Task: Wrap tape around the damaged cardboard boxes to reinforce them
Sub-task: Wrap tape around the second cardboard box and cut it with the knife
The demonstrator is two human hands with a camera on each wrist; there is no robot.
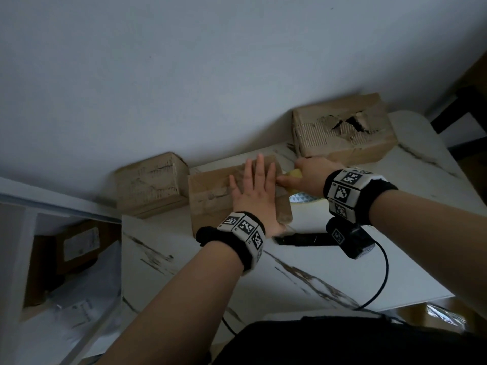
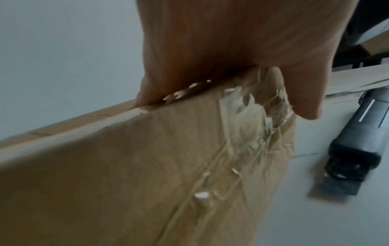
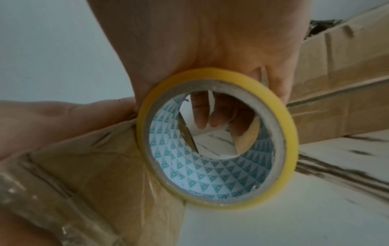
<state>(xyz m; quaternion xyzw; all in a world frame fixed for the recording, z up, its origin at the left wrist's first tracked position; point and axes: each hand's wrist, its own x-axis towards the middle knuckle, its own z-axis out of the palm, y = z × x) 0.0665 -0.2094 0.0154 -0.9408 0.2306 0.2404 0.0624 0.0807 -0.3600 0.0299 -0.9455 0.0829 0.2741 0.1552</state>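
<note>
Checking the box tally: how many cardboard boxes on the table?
3. The left box sits against the wall; the middle box lies under the flat left hand; the torn box is at far right. Something brown below the table, at left, is unclear.

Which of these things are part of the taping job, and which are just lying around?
In the job:
middle box, under the left hand
tape roll, in the right hand
torn box
left box

Lying about:
black tool
cable
</note>
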